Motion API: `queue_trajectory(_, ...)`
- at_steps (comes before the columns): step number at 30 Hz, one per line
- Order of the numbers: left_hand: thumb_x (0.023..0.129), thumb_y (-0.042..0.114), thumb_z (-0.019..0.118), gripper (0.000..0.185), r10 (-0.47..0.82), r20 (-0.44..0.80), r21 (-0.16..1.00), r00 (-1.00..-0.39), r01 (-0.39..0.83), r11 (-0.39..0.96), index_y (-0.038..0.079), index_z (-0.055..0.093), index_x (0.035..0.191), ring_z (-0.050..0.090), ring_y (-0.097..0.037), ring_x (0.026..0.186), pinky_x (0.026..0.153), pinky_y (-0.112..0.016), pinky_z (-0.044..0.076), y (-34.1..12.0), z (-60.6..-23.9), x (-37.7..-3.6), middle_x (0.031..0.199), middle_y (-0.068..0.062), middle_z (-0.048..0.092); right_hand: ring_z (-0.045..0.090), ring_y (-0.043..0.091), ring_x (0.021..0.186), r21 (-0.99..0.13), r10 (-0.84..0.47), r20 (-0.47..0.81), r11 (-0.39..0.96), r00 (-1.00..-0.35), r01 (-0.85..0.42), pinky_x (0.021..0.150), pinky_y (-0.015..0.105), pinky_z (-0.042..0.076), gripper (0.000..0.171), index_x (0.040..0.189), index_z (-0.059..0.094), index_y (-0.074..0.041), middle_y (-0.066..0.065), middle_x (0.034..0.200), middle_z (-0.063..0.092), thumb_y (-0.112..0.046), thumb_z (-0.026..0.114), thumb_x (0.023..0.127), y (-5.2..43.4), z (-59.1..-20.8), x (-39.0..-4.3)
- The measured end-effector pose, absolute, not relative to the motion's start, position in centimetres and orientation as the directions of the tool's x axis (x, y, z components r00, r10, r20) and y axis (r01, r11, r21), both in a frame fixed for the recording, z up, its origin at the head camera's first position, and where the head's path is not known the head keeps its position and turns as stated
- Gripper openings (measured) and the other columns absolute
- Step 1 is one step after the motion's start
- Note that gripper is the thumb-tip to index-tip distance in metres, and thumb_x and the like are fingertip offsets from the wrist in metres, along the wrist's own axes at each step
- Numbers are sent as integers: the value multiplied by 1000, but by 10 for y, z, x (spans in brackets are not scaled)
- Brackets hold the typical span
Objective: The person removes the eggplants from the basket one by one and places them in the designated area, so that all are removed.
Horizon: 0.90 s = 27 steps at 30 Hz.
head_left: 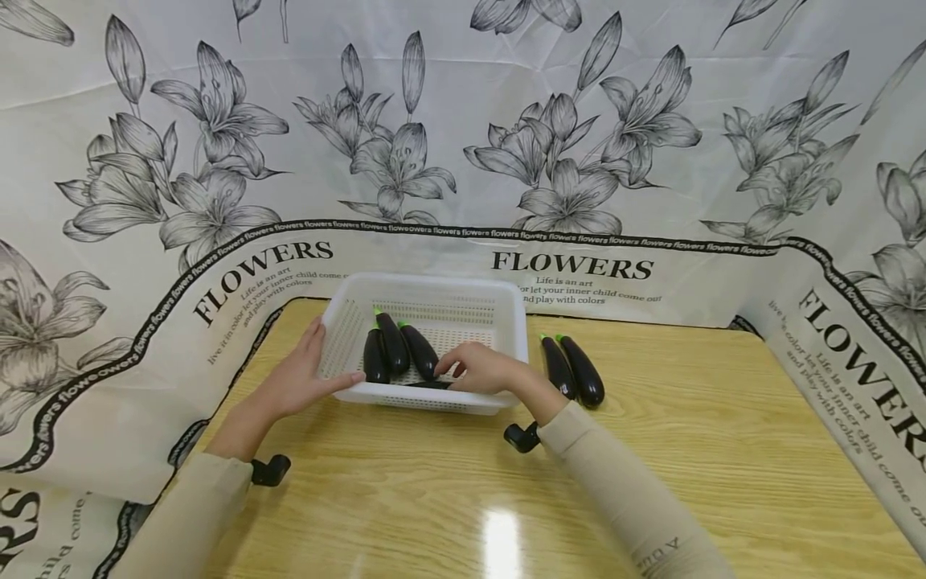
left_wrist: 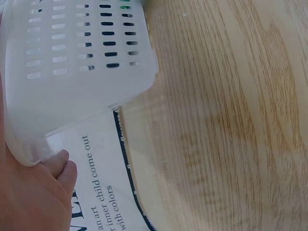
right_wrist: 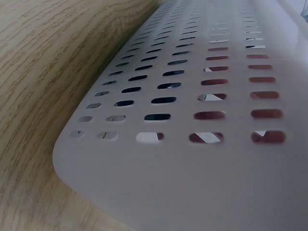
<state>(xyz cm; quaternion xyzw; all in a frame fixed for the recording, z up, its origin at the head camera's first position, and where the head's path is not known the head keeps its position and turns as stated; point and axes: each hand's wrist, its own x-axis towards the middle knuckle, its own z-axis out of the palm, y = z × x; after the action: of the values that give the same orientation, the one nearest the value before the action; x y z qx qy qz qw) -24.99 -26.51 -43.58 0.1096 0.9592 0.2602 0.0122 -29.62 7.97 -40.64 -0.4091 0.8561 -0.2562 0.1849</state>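
Three dark eggplants [head_left: 396,352] lie in one white basket [head_left: 506,310] at frame centre on the table [head_left: 694,450], a fourth [head_left: 428,385] under the right hand [head_left: 481,370], whose grip I cannot tell, two more [head_left: 573,370] lie right of it, and the left hand [head_left: 300,378] lies spread against the basket's left wall.

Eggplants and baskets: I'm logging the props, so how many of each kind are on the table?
Eggplants in the white basket: 4 (one among them, another mostly hidden under the right hand)
Eggplants on the table beside it: 2 (one)
Baskets: 1
Total: 7
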Motion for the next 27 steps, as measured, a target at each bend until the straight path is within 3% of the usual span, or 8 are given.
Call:
queue_trajectory(6,87,75,61,127,214,31,501,-976,200,842,0,-9,162,13,-51,152,117,-68,23,-266,-436,-249,170,-18,-12,68,31,113,-581,-795,-169,558,-582,-593,94,30,55,32,129,69,1,15,126,70,-4,66,98,75,-412,-300)
queue_trajectory(17,88,74,62,126,217,30,512,-976,201,835,-1,-6,162,11,-51,152,118,-67,21,-265,-439,-245,170,-20,-10,68,23,112,-520,-762,-264,629,-592,-577,97,34,54,31,127,71,-1,11,120,73,-11,65,99,67,-423,-304)
queue_trajectory(27,88,74,61,125,212,31,507,-977,198,839,0,-7,162,12,-49,153,118,-66,22,-264,-435,-248,170,-18,-11,68,22,106,-494,-797,-175,578,-578,-649,91,32,56,30,126,71,1,12,117,72,-12,66,100,71,-415,-305)
